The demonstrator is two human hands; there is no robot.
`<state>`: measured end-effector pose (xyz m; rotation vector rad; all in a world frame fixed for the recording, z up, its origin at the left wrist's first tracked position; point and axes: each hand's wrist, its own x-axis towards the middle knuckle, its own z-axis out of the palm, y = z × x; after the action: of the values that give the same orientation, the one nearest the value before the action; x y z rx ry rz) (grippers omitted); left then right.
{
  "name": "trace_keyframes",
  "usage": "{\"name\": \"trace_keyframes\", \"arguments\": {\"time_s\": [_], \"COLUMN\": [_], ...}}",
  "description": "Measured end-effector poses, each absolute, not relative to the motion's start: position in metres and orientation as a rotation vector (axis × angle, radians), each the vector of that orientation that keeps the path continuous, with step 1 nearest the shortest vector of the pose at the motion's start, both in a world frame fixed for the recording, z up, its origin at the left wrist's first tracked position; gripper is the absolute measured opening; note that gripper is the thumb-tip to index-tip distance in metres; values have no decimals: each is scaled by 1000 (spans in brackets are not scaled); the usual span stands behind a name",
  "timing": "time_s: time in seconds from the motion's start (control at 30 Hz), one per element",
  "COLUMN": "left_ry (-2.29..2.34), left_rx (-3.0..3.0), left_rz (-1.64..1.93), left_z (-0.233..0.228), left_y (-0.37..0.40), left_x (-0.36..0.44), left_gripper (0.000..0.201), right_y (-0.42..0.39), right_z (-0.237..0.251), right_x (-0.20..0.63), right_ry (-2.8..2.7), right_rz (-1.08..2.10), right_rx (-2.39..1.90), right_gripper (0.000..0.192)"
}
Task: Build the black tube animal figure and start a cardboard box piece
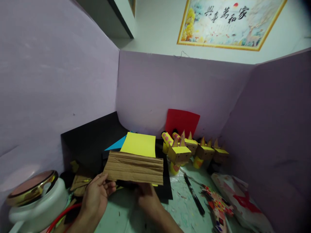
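Note:
A flat piece of brown corrugated cardboard [135, 168] is held up above the table in both hands. My left hand [96, 198] grips its lower left corner with thumb on top. My right hand [148, 197] holds its lower edge from underneath, fingers mostly hidden behind it. A yellow paper sheet [139, 144] lies just behind the cardboard, over a blue sheet [117, 144] and black sheets [93, 138].
Several small cardboard figures with yellow tops and cone horns [179, 152] stand at the back right. A red sheet [181, 122] leans on the purple partition. A black pen [193, 195], a patterned bag [240, 200] and a white round container with gold rim [34, 197] lie around.

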<state>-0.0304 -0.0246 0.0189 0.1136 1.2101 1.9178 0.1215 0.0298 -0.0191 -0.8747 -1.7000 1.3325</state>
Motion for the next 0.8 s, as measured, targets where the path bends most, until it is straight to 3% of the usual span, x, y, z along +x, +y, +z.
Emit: {"name": "trace_keyframes", "arguments": {"time_s": [0.1, 0.2, 0.3, 0.53, 0.8], "left_ry": [1208, 1214, 1240, 1126, 1208], "left_rx": [126, 213, 305, 629, 933], "left_rz": [1861, 1786, 1682, 1164, 996], "left_z": [16, 13, 7, 0, 0], "left_y": [-26, -29, -36, -50, -53], "left_x": [-27, -15, 3, 23, 28], "left_gripper": [9, 7, 10, 24, 22], "right_y": [28, 12, -13, -36, -41], "right_z": [-20, -9, 6, -12, -41], "right_x": [137, 175, 216, 262, 265], "right_ry": [-1266, -971, -690, -773, -1030], "right_rz": [1593, 1784, 1940, 1597, 1336], "right_rx": [-898, -902, -780, -946, -1065], "right_gripper": [15, 26, 49, 34, 29]}}
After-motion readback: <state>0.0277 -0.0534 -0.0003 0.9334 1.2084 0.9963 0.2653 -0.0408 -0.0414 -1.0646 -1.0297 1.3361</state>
